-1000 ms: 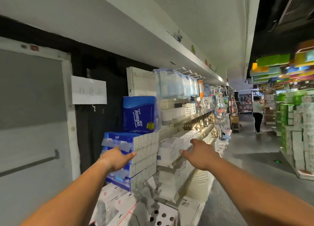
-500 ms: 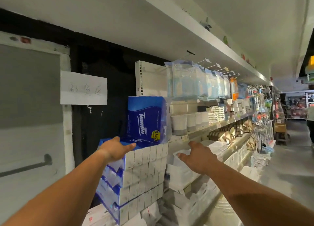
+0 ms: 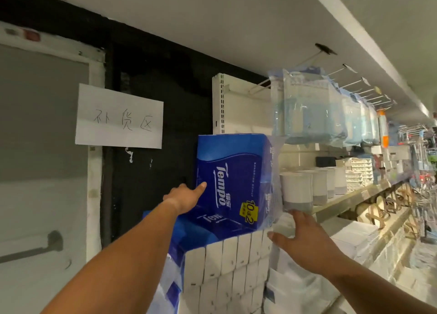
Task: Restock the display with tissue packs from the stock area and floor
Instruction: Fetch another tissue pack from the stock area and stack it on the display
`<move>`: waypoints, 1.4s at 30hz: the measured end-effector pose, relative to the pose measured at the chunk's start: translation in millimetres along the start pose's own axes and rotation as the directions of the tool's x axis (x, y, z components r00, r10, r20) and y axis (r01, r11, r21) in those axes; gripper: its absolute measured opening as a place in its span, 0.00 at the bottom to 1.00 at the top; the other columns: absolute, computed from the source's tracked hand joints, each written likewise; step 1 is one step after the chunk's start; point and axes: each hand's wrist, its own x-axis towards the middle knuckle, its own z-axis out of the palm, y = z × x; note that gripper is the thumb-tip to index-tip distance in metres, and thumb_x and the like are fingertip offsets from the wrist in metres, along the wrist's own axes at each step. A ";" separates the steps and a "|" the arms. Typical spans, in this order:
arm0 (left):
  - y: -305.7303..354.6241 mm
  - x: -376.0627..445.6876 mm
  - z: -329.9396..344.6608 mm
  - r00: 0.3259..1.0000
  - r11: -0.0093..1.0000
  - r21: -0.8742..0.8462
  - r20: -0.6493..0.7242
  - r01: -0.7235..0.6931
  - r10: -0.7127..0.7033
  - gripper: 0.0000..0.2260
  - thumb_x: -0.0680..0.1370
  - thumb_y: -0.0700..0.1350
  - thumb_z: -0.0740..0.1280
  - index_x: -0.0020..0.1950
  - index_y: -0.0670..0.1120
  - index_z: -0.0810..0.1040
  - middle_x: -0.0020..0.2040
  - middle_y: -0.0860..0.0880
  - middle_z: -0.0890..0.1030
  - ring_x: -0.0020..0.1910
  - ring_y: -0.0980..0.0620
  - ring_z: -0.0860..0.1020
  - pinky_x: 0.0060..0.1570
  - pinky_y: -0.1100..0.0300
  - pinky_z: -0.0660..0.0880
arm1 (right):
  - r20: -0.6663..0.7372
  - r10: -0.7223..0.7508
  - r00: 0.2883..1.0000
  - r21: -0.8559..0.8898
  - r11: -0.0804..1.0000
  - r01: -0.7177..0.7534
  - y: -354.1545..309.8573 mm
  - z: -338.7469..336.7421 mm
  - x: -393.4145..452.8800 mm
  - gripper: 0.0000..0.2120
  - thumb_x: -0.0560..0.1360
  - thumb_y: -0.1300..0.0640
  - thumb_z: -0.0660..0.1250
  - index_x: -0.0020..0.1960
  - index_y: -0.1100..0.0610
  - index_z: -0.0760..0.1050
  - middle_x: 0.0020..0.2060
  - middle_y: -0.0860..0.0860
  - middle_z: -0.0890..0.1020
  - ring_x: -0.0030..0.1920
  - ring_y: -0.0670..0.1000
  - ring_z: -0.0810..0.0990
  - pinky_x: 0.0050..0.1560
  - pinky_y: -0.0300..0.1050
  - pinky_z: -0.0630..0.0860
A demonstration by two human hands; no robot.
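Blue Tempo tissue pack stands upright on top of a stack of blue-and-white tissue packs, just left of the white shelf upright and below clear hanging bags. Left hand reaches to the pack's left front face, fingers extended and touching it, nothing gripped. Right hand is spread open near the pack's lower right corner, beneath a row of white cups on the shelf; contact with the pack cannot be told.
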 end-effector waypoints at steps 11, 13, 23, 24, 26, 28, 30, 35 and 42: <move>22.1 184.4 35.4 0.999 0.945 -0.324 0.010 0.038 -0.037 0.45 0.77 0.71 0.61 0.82 0.43 0.54 0.80 0.39 0.62 0.76 0.36 0.64 0.74 0.39 0.63 | -0.114 0.039 0.993 0.134 0.991 -0.024 -0.1 71.8 147.4 0.45 0.63 0.27 0.73 0.72 0.41 0.59 0.67 0.47 0.72 0.65 0.51 0.75 0.64 0.60 0.78; 20.4 210.2 45.2 1.000 0.937 -0.348 0.010 0.030 -0.029 0.45 0.77 0.70 0.61 0.82 0.42 0.54 0.80 0.39 0.61 0.76 0.36 0.64 0.74 0.40 0.63 | -0.141 0.063 0.988 0.148 0.988 -0.042 0.6 81.6 169.4 0.49 0.61 0.26 0.74 0.74 0.42 0.58 0.67 0.48 0.72 0.66 0.52 0.75 0.64 0.62 0.78; 12.7 277.0 80.7 1.000 0.734 -0.679 -0.009 -0.017 0.015 0.59 0.60 0.79 0.69 0.81 0.46 0.58 0.76 0.44 0.69 0.72 0.39 0.70 0.72 0.38 0.65 | -0.330 0.216 0.919 0.200 0.967 -0.155 2.9 119.2 222.1 0.65 0.54 0.22 0.72 0.79 0.52 0.51 0.74 0.57 0.67 0.73 0.62 0.67 0.73 0.63 0.66; 10.4 281.7 81.8 1.000 0.721 -0.693 0.003 -0.004 0.008 0.62 0.56 0.80 0.71 0.80 0.46 0.61 0.74 0.45 0.72 0.69 0.40 0.73 0.71 0.38 0.67 | -0.346 0.224 0.911 0.200 0.966 -0.162 3.7 121.5 223.7 0.64 0.56 0.24 0.74 0.79 0.52 0.49 0.74 0.57 0.66 0.74 0.62 0.65 0.74 0.62 0.65; 7.3 285.7 82.5 1.000 0.699 -0.715 0.000 -0.008 0.011 0.60 0.55 0.78 0.74 0.77 0.44 0.66 0.70 0.46 0.76 0.65 0.42 0.76 0.69 0.40 0.71 | -0.368 0.233 0.900 0.254 0.956 -0.144 3.9 126.0 225.7 0.64 0.59 0.28 0.77 0.80 0.52 0.47 0.75 0.58 0.63 0.75 0.61 0.62 0.75 0.62 0.63; 8.0 284.4 81.4 0.999 0.665 -0.746 -0.042 -0.038 0.009 0.55 0.57 0.74 0.77 0.75 0.45 0.66 0.67 0.46 0.77 0.63 0.42 0.78 0.66 0.40 0.73 | -0.365 0.233 0.901 0.359 0.928 -0.095 4.4 129.8 228.7 0.65 0.58 0.30 0.79 0.80 0.50 0.46 0.76 0.56 0.62 0.76 0.60 0.62 0.75 0.65 0.63; 5.2 283.6 80.5 0.995 0.624 -0.776 -0.099 -0.089 0.018 0.52 0.59 0.70 0.79 0.74 0.47 0.66 0.66 0.46 0.77 0.60 0.42 0.79 0.64 0.39 0.75 | -0.364 0.233 0.902 0.456 0.889 -0.046 5.4 132.9 230.3 0.64 0.55 0.28 0.78 0.79 0.45 0.46 0.75 0.54 0.65 0.74 0.60 0.67 0.71 0.68 0.68; 2.0 265.0 73.2 0.991 0.608 -0.784 -0.125 -0.125 0.043 0.47 0.64 0.63 0.80 0.75 0.51 0.61 0.66 0.45 0.75 0.60 0.42 0.78 0.63 0.36 0.75 | -0.377 0.180 0.909 0.531 0.845 0.053 7.9 128.8 225.0 0.56 0.63 0.36 0.79 0.78 0.41 0.47 0.74 0.51 0.66 0.73 0.58 0.70 0.68 0.70 0.72; 4.9 207.4 41.3 0.953 0.674 -0.709 -0.302 -0.207 -0.025 0.52 0.49 0.69 0.81 0.68 0.48 0.73 0.58 0.47 0.83 0.54 0.46 0.83 0.58 0.46 0.79 | -0.328 0.044 0.944 0.624 0.760 0.182 9.3 101.0 217.6 0.48 0.65 0.41 0.81 0.76 0.43 0.58 0.68 0.47 0.72 0.67 0.53 0.75 0.68 0.61 0.73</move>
